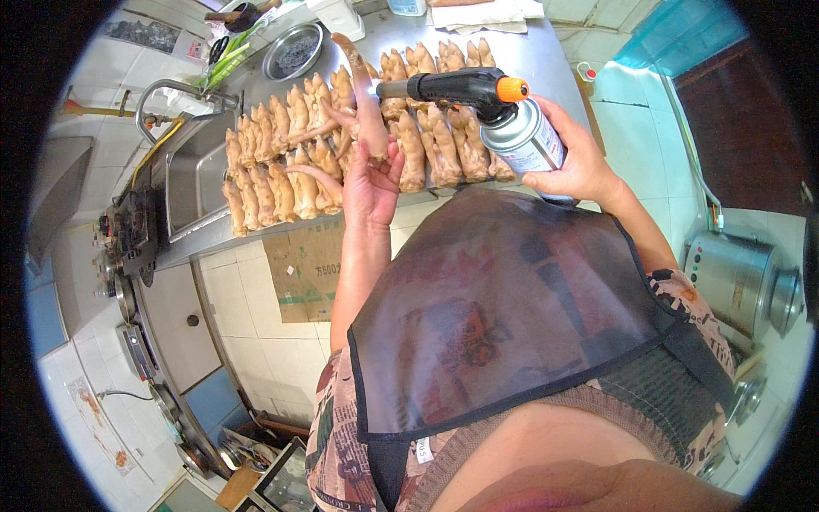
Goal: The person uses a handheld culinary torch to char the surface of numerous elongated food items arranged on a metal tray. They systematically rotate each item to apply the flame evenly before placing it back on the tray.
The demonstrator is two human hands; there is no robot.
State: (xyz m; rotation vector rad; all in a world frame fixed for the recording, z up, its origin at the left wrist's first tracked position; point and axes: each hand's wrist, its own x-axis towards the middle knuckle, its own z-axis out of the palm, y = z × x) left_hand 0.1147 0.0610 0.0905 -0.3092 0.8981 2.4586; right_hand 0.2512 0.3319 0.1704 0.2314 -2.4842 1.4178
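My left hand [376, 176] holds a pig's tail [370, 115] upright by its thick end, above rows of pig's trotters [301, 115] on the steel counter. In my right hand [572, 157] is the gas canister [526, 137] of a blowtorch [457, 88]. The black torch head has an orange knob and points left, its metal nozzle close beside the tail. A pale blue glow shows at the nozzle's tip. More tails [320, 176] lie over the trotters just left of my left hand.
A steel sink [198, 173] with a curved tap [150, 105] is at the left. Behind the trotters stand a metal bowl [294, 52] with dark contents, green onions [229, 64] and a white cloth [486, 16]. Flattened cardboard [304, 275] lies below the counter's front edge.
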